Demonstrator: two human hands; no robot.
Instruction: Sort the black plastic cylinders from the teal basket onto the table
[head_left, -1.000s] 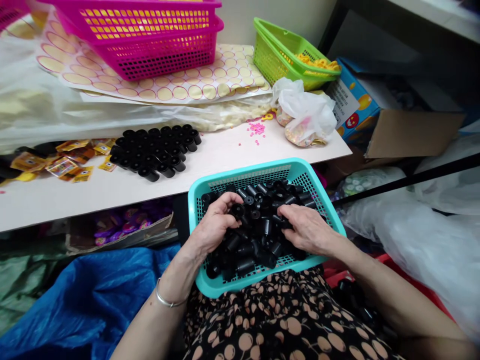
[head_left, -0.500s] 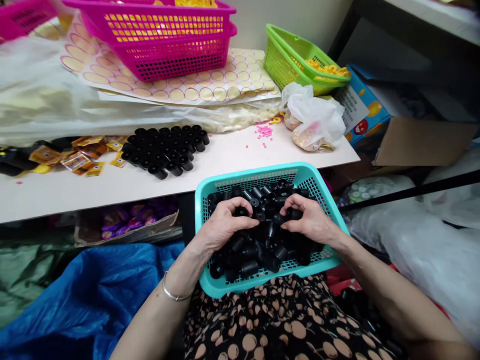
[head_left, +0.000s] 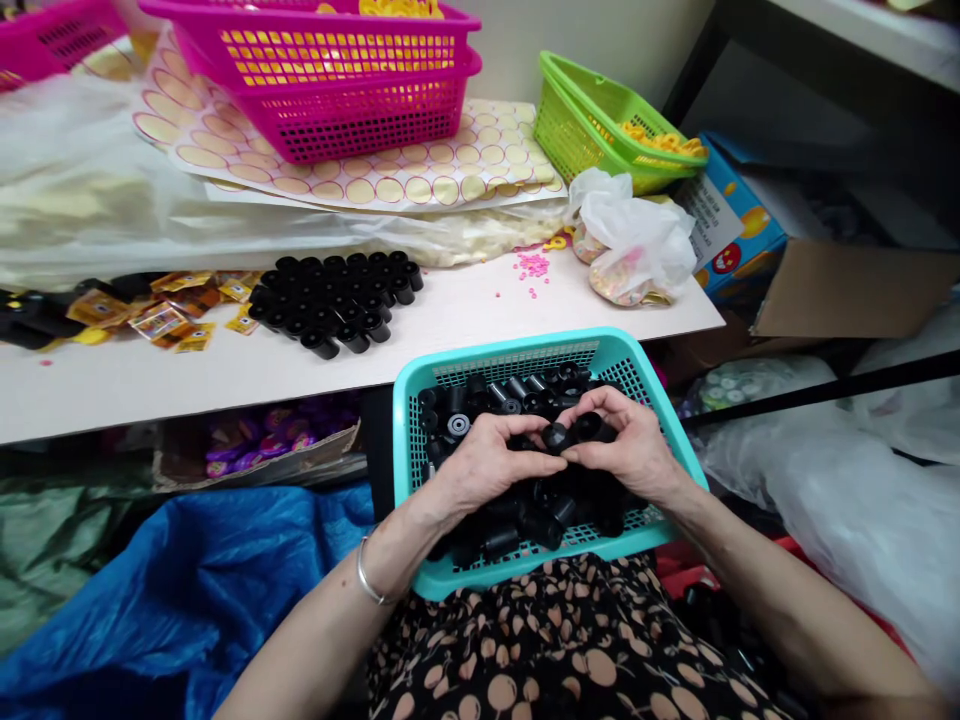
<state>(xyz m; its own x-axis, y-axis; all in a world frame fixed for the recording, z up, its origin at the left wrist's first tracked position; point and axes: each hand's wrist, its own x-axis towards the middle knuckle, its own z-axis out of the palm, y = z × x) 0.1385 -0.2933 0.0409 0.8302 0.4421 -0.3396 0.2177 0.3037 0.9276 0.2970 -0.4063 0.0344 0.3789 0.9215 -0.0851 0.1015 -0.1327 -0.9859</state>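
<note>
A turquoise basket [head_left: 403, 480] full of loose black plastic cylinders [head_left: 540, 522] rests on my lap. Over it, my left hand [head_left: 491, 462] and my right hand [head_left: 626, 445] meet, thumb tips touching. Between their fingertips is a small rounded black plastic piece [head_left: 556, 437], pinched from both sides. My right hand also curls around a black cylinder [head_left: 592, 428] whose hollow end faces up. Whatever lies deeper inside my left fingers is hidden.
Black cylinders [head_left: 337, 300] stand upright in packed rows on the white table [head_left: 450, 310], beside orange packets [head_left: 161, 322]. Behind are pink baskets [head_left: 375, 95] and a green basket [head_left: 577, 130]. Tied plastic bags [head_left: 630, 245] and pink beads [head_left: 534, 265] lie nearer the right edge.
My left hand has moved right and now meets my right hand at the rounded black piece. Cylinders at the basket's left side have come into view. The camera view has shifted slightly.
</note>
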